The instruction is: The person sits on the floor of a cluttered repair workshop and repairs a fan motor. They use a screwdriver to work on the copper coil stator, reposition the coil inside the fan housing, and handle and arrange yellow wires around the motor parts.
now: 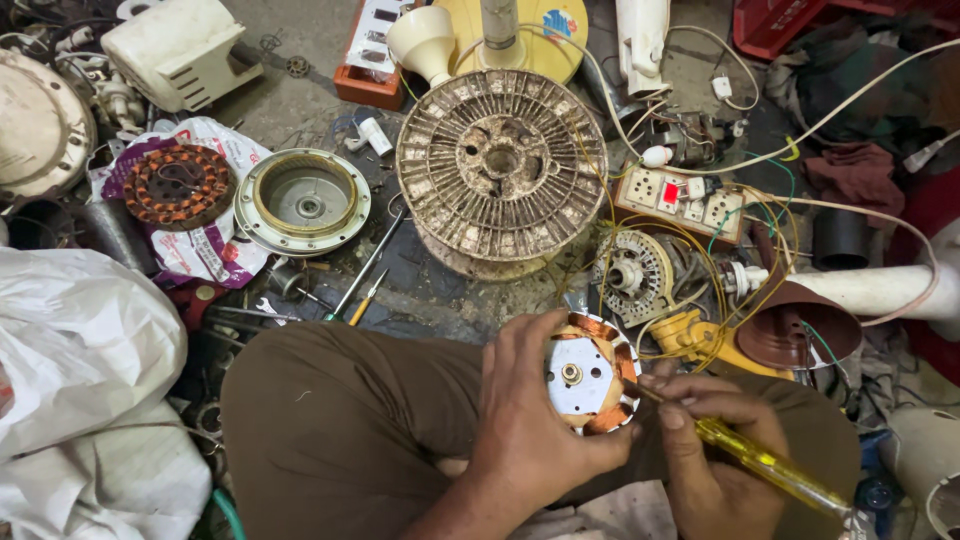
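We wear brown trousers (340, 420), creased over our folded knees. Our left hand (530, 420) and right hand (715, 450), just beside those trousers, are bare, without gloves or sleeves.

A grey concrete floor (300, 105) fills the view, dirty and crowded. At 12 o'clock stands a yellow fan base (545, 30); at 2 o'clock lies a switchboard (680, 195); at 9 o'clock sit white plastic bags (70, 350). Light is dim and even.
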`<state>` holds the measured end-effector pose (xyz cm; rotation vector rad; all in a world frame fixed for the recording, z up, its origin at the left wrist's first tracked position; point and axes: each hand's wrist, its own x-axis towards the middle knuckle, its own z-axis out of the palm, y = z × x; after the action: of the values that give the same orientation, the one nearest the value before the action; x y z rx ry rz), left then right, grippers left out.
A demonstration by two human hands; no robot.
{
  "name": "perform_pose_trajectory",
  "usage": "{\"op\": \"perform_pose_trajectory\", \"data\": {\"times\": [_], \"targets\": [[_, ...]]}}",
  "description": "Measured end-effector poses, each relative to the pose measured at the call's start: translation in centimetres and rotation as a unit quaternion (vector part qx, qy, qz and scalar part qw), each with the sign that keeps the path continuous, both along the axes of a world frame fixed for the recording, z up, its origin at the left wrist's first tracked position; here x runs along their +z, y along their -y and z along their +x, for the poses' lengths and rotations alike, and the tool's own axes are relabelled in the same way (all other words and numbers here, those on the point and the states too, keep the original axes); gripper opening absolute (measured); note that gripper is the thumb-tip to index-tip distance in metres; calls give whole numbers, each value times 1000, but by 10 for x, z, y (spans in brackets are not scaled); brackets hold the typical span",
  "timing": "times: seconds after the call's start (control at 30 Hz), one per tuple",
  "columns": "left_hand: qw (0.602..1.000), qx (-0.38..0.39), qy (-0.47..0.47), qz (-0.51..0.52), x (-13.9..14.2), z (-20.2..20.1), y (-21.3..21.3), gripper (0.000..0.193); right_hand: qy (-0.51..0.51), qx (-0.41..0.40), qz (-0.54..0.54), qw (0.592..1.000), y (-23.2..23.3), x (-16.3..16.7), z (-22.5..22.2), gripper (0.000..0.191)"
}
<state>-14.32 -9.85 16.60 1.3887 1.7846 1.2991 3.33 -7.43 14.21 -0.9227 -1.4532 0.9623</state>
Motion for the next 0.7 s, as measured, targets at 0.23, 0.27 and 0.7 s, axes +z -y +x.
{"op": "perform_pose_trajectory", "data": {"times": [0.23,0.27,0.7], "targets": [[1000,-5,-26,-16,-1,2,1,109,44,-29,11,999,2,2,-6,15],[999,-4,-29,-17,-2,2,2,109,48,-23,7,999,2,2,-6,15],[999,9,-53,9,-1,0,4,105,-1,14,-37,999,2,3,0,15]]}}
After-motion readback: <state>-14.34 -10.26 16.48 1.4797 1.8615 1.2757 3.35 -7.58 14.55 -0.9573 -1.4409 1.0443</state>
